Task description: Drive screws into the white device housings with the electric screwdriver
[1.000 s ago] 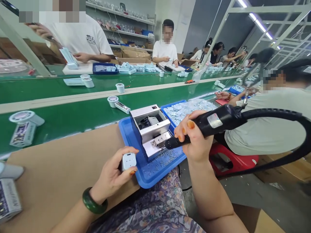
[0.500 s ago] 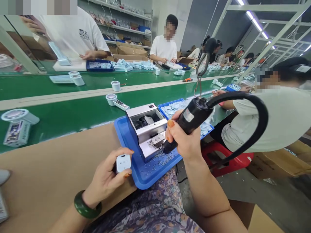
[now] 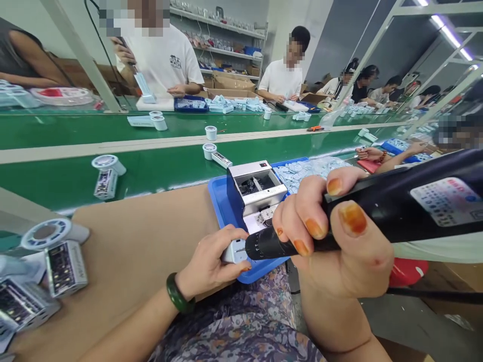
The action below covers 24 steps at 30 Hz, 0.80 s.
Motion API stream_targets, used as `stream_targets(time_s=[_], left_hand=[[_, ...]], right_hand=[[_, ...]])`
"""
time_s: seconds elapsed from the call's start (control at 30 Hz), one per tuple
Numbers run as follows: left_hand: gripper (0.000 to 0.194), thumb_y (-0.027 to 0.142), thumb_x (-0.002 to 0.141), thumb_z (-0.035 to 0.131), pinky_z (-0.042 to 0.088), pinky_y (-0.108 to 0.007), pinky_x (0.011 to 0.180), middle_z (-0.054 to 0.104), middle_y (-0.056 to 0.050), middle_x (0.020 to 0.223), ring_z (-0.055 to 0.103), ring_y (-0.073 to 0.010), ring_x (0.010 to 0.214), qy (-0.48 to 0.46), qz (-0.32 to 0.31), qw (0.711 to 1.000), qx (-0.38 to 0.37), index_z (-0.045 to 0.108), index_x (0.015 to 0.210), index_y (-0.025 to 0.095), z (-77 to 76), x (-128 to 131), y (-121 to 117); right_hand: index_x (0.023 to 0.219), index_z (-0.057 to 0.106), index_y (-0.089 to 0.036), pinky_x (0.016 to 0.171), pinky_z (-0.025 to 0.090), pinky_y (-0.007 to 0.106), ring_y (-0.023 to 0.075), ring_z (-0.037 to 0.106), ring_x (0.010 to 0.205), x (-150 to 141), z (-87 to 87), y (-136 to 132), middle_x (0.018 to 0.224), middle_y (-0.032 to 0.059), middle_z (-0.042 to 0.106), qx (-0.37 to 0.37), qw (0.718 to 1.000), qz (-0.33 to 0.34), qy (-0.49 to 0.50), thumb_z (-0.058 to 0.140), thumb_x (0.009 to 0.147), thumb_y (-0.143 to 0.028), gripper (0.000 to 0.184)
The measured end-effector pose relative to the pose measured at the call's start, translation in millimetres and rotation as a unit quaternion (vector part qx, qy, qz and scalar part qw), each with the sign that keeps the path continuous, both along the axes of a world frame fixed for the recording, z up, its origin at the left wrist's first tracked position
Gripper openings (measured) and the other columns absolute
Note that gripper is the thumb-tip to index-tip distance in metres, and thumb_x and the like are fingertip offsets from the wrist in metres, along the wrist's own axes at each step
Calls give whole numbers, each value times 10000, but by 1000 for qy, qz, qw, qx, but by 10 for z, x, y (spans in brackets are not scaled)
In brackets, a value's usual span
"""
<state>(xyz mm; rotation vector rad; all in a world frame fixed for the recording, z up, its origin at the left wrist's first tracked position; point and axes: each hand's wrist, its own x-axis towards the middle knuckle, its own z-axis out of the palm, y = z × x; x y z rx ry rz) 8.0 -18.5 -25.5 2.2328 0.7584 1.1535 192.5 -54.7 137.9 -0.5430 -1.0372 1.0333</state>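
Note:
Between the thumb and fingers of my left hand (image 3: 211,261) is a small pale-blue plastic part (image 3: 236,250), its end face turned toward the right. My right hand (image 3: 335,241) is wrapped round a black electric screwdriver (image 3: 377,201), held nearly level. The driver's nose is right at the part's end face; whether the bit sits in a screw cannot be made out. Just behind stands a silver-and-black screw feeder (image 3: 258,191), in a blue tray (image 3: 221,201). My right hand and the driver cover part of the tray and feeder.
Assemblies with round heads and exposed circuit boards (image 3: 66,266) lie on the brown cardboard (image 3: 132,251) at left. Similar ones (image 3: 105,176) rest on the green conveyor (image 3: 169,171). A tray of pale-blue parts (image 3: 302,171) is behind the feeder. Co-workers sit across and at right.
My right hand has brought the screwdriver away from the feeder, up close and level, its nose now at the pale-blue part. My left hand keeps the part. The view has turned left.

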Motion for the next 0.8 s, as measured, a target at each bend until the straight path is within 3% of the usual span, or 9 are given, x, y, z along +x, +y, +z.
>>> stream_targets(time_s=[0.43,0.8], left_hand=[[431,600,995,665,535,-271,664,703,-34,876,655,-177,696,17,0,999,-48,692,1156,201,62,20,-26],[485,657,1030,593,575,-286,694,752,-73,919,713,-199,742,3,-5,1000,-14,688,1135,193,89,41,-25]], right_hand=[[833,517,-281,442,409,299,71,469,362,0,56,-33,588,-125,545,-8,1000,10,-25,901,861,-374,397],[827,515,-286,482,434,314,79,434,401,-47,40,-69,600,-112,494,2,997,-18,-73,869,883,-344,363]])
